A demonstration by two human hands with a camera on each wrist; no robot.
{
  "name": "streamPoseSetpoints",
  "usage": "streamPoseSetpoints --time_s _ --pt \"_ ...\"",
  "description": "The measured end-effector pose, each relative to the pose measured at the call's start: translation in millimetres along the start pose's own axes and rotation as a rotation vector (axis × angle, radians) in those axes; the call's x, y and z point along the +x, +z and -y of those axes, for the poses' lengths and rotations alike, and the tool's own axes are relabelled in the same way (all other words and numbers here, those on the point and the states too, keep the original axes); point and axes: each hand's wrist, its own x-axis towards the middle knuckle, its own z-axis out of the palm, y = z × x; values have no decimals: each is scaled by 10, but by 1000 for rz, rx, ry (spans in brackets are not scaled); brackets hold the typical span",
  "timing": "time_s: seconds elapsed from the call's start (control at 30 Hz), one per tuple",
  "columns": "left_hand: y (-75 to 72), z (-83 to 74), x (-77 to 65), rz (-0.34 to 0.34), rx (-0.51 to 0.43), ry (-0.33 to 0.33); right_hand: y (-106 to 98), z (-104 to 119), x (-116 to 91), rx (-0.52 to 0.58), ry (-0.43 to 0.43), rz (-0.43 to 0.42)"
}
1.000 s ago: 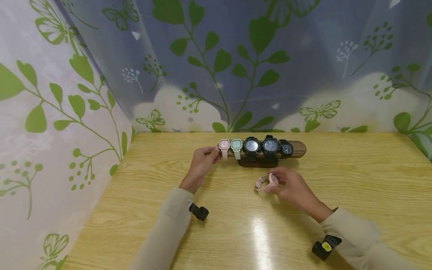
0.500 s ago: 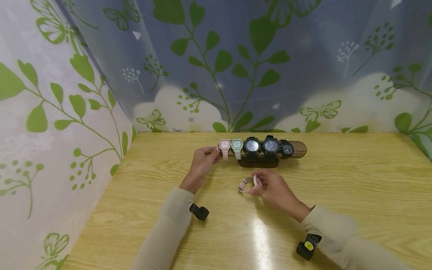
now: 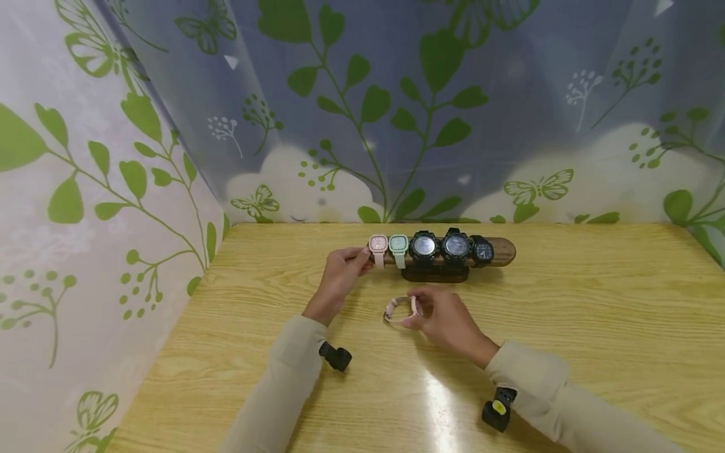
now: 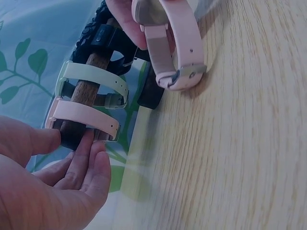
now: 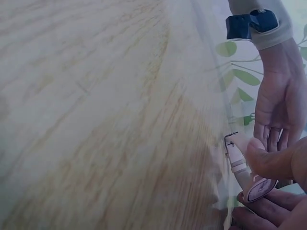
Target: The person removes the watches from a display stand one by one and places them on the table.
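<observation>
My right hand [image 3: 447, 318] pinches a pink wristwatch [image 3: 391, 309] by its case, just in front of the watch stand. Its strap is buckled into a loop, and the buckle [image 4: 192, 72] shows in the left wrist view. My left hand [image 3: 340, 274] grips the left end of the wooden watch stand [image 3: 503, 251], thumb on one side and fingers beneath. Nearest that hand on the bar sits another pink watch [image 3: 378, 244]. A mint green watch [image 3: 399, 244] comes after it, followed by two round black watches [image 3: 425, 245] and a square black watch [image 3: 483, 250] towards the right.
The stand's dark base [image 3: 435, 274] rests on the wood-grain table [image 3: 595, 302]. Behind the table hangs a blue cloth [image 3: 510, 94] printed with leaves and butterflies. A pale patterned cloth [image 3: 102, 251] hangs at the left. A small black camera [image 3: 337, 357] is strapped to the left wrist.
My right hand has moved left with the pink wristwatch, towards the left end of the stand. The left hand has kept its grip on the bar.
</observation>
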Motion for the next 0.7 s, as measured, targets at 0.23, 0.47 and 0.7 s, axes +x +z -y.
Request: streamPoseSetpoints --time_s 0.23,0.47,0.7 --pt "-6 8 9 1 5 1 41 10 34 -22 7 14" --pt "-5 14 20 0 10 -3 66 13 42 -24 18 26" --pt "-1 12 20 0 13 -4 39 24 38 -22 33 53"
